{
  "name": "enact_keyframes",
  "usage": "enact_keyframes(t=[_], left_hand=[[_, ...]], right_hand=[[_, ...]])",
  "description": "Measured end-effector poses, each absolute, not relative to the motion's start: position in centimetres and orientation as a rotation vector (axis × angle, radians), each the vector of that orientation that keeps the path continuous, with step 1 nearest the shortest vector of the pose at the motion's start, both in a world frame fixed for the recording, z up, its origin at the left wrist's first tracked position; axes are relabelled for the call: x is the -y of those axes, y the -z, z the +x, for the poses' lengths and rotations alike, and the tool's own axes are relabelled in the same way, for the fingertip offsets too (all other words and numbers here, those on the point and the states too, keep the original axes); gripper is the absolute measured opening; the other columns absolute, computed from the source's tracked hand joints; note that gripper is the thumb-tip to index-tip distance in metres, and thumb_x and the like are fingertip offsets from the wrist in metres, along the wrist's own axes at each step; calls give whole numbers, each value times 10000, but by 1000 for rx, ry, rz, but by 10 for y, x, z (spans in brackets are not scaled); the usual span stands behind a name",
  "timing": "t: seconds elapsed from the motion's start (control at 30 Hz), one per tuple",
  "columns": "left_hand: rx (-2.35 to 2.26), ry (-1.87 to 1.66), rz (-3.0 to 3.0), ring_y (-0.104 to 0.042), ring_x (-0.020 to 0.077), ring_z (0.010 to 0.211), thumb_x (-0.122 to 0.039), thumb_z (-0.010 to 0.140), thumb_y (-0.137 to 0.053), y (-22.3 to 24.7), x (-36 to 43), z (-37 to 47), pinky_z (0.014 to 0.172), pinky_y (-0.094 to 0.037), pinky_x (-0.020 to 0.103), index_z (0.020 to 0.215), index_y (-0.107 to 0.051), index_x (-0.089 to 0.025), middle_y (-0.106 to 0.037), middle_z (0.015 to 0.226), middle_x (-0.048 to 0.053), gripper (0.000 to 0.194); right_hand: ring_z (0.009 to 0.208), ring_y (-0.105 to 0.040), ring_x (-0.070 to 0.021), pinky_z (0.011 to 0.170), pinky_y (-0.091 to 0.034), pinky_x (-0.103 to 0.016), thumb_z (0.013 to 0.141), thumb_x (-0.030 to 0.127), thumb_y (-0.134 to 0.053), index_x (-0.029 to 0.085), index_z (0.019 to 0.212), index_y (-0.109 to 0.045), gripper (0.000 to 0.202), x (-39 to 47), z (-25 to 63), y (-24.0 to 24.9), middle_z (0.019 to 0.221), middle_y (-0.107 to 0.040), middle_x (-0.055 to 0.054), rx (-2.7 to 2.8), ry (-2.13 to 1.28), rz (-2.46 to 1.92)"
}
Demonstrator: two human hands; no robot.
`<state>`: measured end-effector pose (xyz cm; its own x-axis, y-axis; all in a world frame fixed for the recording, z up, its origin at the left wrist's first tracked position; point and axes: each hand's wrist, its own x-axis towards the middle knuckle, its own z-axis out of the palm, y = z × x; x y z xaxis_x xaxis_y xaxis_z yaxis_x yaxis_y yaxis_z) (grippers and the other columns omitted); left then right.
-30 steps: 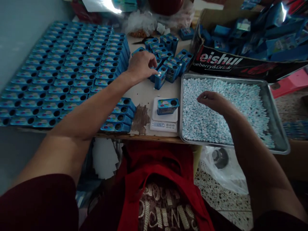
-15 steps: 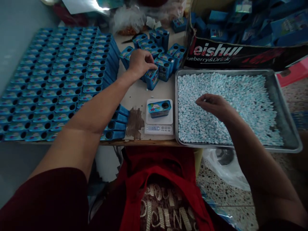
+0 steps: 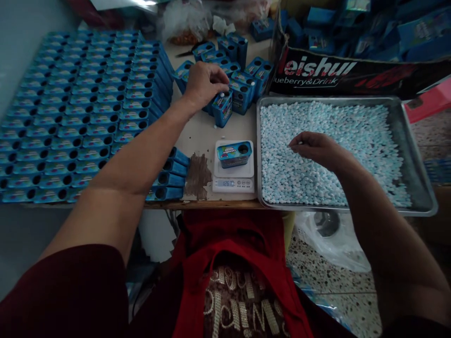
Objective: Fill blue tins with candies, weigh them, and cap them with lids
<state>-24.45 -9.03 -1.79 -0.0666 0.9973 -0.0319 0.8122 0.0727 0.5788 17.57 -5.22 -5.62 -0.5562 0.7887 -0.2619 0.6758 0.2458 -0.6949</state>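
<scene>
My left hand [image 3: 207, 84] is closed in a pinch over the near end of a loose group of blue boxes [image 3: 240, 96]; what its fingers hold is too small to name. Just below the fingertips stands a small blue box [image 3: 222, 110] with a white candy on its top. Above a metal tray [image 3: 419, 164] of white and pale blue candies [image 3: 299, 169], my right hand [image 3: 310, 148] is pinched, with a small pale candy between the fingertips. One blue box with a round hole [image 3: 234, 155] lies on a white digital scale [image 3: 233, 184].
Rows of blue boxes [image 3: 88, 103] cover the left side. A black carton [image 3: 317, 75] of blue boxes stands behind the tray. A plastic bag [image 3: 186, 21] lies at the back; the table's wooden edge [image 3: 218, 204] runs in front.
The view has shifted slightly. My left hand has lifted a little off the small blue box, and a white candy now shows on its top. My right hand stays pinched over the tray.
</scene>
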Motion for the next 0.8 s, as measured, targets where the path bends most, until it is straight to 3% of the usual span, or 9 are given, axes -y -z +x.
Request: enact_keyframes(t=[0.13, 0.2, 0.27, 0.33, 0.43, 0.53, 0.63, 0.73, 0.8], left_hand=[[-1846, -689, 1785, -579, 89, 1083, -1167, 708, -665, 31, 79, -243, 1031, -551, 396, 1420, -703, -99, -823, 1352, 16, 1284], [-1879, -715, 1795, -577, 93, 1071, -1080, 829, -653, 38, 71, -240, 1024, -559, 392, 1395, -690, -104, -821, 1405, 38, 1129], [-1929, -660, 1843, -560, 91, 1103, -901, 1046, -563, 42, 66, -236, 1053, -541, 398, 1434, -655, -119, -796, 1516, 26, 878], [-1977, -584, 1907, -543, 87, 1153, -717, 1184, -413, 39, 65, -230, 1099, -511, 410, 1501, -616, -122, -749, 1623, 14, 703], [-2004, -516, 1989, -544, 84, 1178, -665, 1227, -283, 25, 76, -224, 1140, -498, 421, 1543, -611, -103, -727, 1658, 47, 723], [-1961, -623, 2008, -612, 90, 1122, -717, 1153, -503, 6, 98, -227, 1150, -549, 419, 1419, -726, -128, -821, 1497, 42, 684], [-1913, -753, 1995, -665, 162, 1081, -722, 1026, -728, -12, 131, -234, 1109, -592, 453, 1242, -821, -193, -891, 1325, 8, 579], [-1928, -770, 2010, -687, 212, 1082, -640, 1017, -748, -28, 170, -236, 1063, -597, 475, 1202, -851, -224, -906, 1294, 0, 467], [-1947, -777, 2001, -721, 205, 1083, -548, 996, -744, -36, 196, -232, 1046, -605, 452, 1201, -854, -222, -909, 1284, 2, 400]], right_hand=[[1027, -805, -348, 933, -582, -462, 1032, 320, -786, 232, 1157, -898, 189, 54, 186, 45, 1172, -896, -145, 2834, -580, -1427], [1325, -772, -451, 1090, -590, -555, 1015, 345, -854, 242, 1390, -880, 390, 62, 188, 38, 1445, -869, -157, 3036, -328, -1405], [1470, -688, -516, 1164, -566, -639, 982, 413, -907, 264, 1564, -800, 610, 75, 187, 36, 1584, -812, -155, 3168, -155, -1353], [1427, -707, -499, 1124, -582, -607, 1005, 431, -863, 261, 1637, -732, 667, 88, 181, 40, 1564, -806, -176, 3240, -149, -1305], [1261, -772, -434, 951, -595, -471, 1013, 394, -787, 214, 1644, -677, 665, 100, 171, 57, 1452, -790, -214, 3232, -216, -1320], [1186, -780, -412, 893, -553, -433, 1010, 408, -765, 206, 1567, -680, 599, 99, 162, 74, 1421, -761, -211, 3146, -149, -1360], [1156, -787, -415, 876, -518, -431, 1067, 423, -708, 197, 1583, -647, 566, 97, 157, 81, 1407, -774, -219, 3093, -88, -1409], [1165, -789, -433, 845, -490, -423, 1113, 414, -654, 182, 1684, -580, 621, 102, 154, 80, 1377, -790, -245, 3091, -45, -1428], [1173, -787, -433, 819, -468, -410, 1125, 393, -622, 172, 1637, -631, 558, 107, 153, 79, 1382, -787, -261, 3102, -34, -1419]])
